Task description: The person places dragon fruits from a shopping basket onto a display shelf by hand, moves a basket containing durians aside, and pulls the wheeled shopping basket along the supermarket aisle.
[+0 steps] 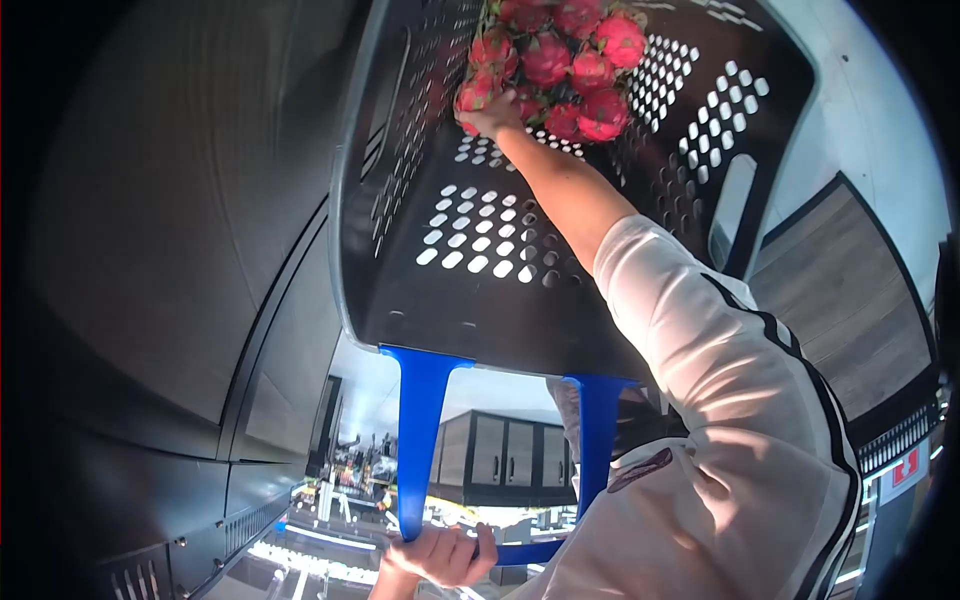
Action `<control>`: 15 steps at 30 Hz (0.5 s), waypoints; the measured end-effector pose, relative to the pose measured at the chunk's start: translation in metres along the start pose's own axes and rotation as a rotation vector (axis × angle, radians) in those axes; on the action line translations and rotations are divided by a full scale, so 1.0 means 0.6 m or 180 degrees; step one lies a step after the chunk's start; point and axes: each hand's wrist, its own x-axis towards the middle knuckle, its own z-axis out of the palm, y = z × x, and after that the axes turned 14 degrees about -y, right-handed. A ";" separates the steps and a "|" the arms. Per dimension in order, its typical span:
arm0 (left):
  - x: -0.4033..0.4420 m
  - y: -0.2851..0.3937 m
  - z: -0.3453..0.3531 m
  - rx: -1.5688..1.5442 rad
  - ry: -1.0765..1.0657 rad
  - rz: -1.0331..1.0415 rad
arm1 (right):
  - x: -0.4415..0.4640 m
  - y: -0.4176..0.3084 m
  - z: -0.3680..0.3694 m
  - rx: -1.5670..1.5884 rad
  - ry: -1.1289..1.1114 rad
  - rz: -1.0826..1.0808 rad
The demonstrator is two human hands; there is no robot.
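Note:
My right hand (497, 116) reaches deep into a black plastic shopping basket (480, 320) with slotted walls. Its fingers are closed on a dragon fruit (476, 92) at the left side of a pile. The other dragon fruits (546, 60), several of them, are pink-red with green tips and lie together at the far end. At the bottom of the view my left hand (440, 555) is wrapped round the blue pull handle (424, 430), which joins the basket's near edge by two arms. Part of the grip is hidden under its fingers.
A dark panelled cabinet or display unit (200, 250) stands close along the left. Another wood-panelled unit (850, 300) is on the right. Pale floor (880, 130) shows beyond the basket. Shop lights and grey cabinets (505, 455) appear at the bottom.

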 end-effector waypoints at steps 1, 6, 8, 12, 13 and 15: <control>-0.002 0.001 0.000 -0.0040 -0.0046 0.0002 | 0.023 0.018 -0.007 -0.0042 -0.0169 -0.0079; 0.006 0.001 -0.013 0.0171 -0.0062 -0.0085 | -0.011 0.123 -0.040 0.0836 -0.0282 -0.1290; 0.008 0.002 -0.027 0.0284 -0.0158 -0.0129 | -0.144 0.093 -0.099 0.1008 -0.1219 -0.0530; 0.001 0.008 -0.016 0.0374 0.0246 -0.0147 | -0.239 0.121 -0.121 0.1165 -0.0351 -0.0165; -0.001 0.009 -0.017 0.0462 0.0332 -0.0150 | -0.242 0.141 -0.120 0.1065 -0.0166 -0.0282; -0.003 0.009 -0.018 0.0523 0.0436 -0.0121 | -0.322 0.125 -0.135 0.0487 -0.0082 -0.0426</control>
